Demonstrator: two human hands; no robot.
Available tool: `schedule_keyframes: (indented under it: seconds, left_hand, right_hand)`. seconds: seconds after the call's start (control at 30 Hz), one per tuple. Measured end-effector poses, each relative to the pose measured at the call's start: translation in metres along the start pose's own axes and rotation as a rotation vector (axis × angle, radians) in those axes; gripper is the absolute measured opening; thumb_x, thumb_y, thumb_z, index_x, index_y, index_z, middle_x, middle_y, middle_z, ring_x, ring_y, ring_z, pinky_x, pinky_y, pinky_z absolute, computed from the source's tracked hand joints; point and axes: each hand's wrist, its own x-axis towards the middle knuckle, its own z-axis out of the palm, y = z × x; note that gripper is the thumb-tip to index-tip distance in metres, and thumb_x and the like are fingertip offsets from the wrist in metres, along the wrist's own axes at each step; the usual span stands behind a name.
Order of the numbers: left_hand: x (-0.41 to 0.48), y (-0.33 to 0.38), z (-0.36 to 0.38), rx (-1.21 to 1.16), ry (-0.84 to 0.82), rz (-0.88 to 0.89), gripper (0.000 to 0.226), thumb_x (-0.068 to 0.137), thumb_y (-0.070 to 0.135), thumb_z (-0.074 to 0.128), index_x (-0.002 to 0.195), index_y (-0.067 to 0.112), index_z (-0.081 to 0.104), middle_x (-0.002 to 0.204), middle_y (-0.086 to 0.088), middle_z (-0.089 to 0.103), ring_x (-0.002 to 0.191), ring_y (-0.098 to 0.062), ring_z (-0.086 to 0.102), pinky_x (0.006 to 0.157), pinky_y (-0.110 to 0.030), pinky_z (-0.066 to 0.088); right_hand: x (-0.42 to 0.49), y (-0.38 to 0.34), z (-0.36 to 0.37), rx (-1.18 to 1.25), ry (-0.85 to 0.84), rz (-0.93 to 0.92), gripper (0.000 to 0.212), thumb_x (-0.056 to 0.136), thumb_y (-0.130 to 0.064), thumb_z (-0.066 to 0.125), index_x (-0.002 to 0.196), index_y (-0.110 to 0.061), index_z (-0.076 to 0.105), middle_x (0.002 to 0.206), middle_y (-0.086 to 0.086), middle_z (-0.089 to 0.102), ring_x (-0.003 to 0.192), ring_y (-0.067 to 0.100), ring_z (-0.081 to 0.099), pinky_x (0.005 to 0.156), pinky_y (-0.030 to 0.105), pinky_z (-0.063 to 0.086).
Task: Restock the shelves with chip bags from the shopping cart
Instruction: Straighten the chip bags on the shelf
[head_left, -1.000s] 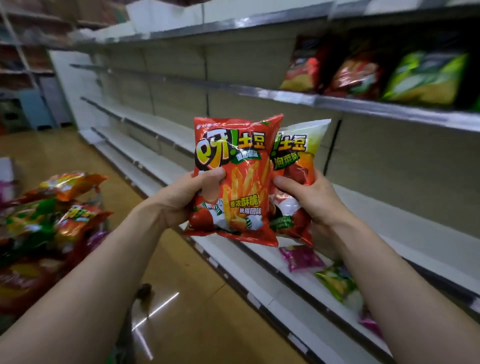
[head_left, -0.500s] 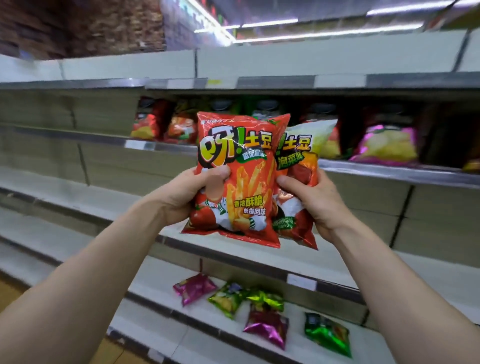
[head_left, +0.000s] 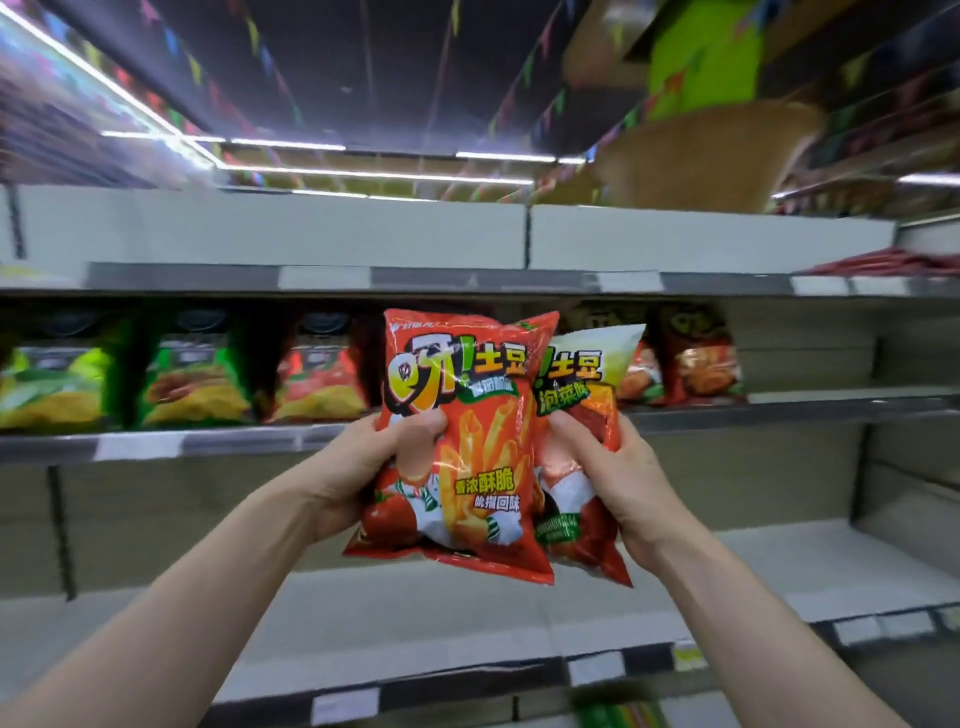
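Red foil fronts the red bag (head_left: 467, 441), which stands upright in the left hand (head_left: 363, 467), with the thumb pressed on its face and the fingers curled behind. It overlaps the pale bag (head_left: 589, 371), which the right hand (head_left: 615, 480) grips just beside it, thumb on the front and fingers wrapped round the right edge. Both bags are held in the air in front of the middle shelf (head_left: 208, 441), where a blurred row of bags (head_left: 197, 384) stands upright. The lower shelf (head_left: 415, 613) shows between the forearms.
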Motion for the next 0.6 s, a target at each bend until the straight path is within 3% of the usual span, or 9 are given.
schedule_keyframes:
  seconds: [0.07,0.17,0.27,0.47,0.6]
  left_hand:
    - [0.023,-0.005,0.024,-0.013,-0.043,-0.003,0.047,0.064,0.031,0.073,0.105,0.008,0.065,0.099,-0.014,0.074,0.080,-0.025,0.073,0.074,-0.036,0.061]
    - [0.058,-0.013,0.060,-0.025,-0.106,-0.008,0.053,0.063,0.033,0.074,0.108,0.008,0.064,0.100,-0.014,0.074,0.083,-0.027,0.072,0.077,-0.038,0.060]
    - [0.091,-0.016,0.093,-0.037,-0.181,-0.003,0.060,0.062,0.034,0.078,0.112,0.007,0.062,0.098,-0.014,0.074,0.080,-0.025,0.073,0.067,-0.034,0.059]
    - [0.149,-0.028,0.151,-0.107,-0.257,-0.004,0.054,0.066,0.033,0.072,0.114,0.011,0.062,0.104,-0.014,0.073,0.087,-0.028,0.072,0.075,-0.038,0.060]
    - [0.177,-0.036,0.190,-0.130,-0.216,-0.017,0.056,0.063,0.034,0.074,0.113,0.010,0.063,0.105,-0.014,0.073,0.093,-0.031,0.071,0.085,-0.043,0.057]
  right_hand:
    - [0.007,-0.001,-0.029,-0.035,0.068,-0.003,0.035,0.080,-0.032,0.076,0.111,-0.023,0.062,0.100,0.001,0.074,0.090,0.018,0.072,0.086,0.041,0.056]
    - [0.019,-0.002,-0.071,-0.080,0.155,-0.005,0.038,0.078,-0.035,0.077,0.111,-0.025,0.062,0.102,0.001,0.074,0.093,0.020,0.071,0.090,0.045,0.055]
    - [0.033,-0.006,-0.110,-0.132,0.222,-0.007,0.039,0.076,-0.039,0.077,0.110,-0.027,0.062,0.102,0.000,0.074,0.096,0.022,0.070,0.093,0.047,0.053]
    - [0.063,-0.011,-0.174,-0.196,0.317,-0.047,0.033,0.080,-0.037,0.074,0.108,-0.027,0.061,0.100,-0.004,0.074,0.093,0.015,0.070,0.085,0.035,0.054]
    - [0.081,-0.008,-0.218,-0.216,0.371,-0.038,0.063,0.065,-0.052,0.080,0.117,-0.023,0.059,0.103,-0.002,0.073,0.094,0.017,0.070,0.087,0.037,0.054]
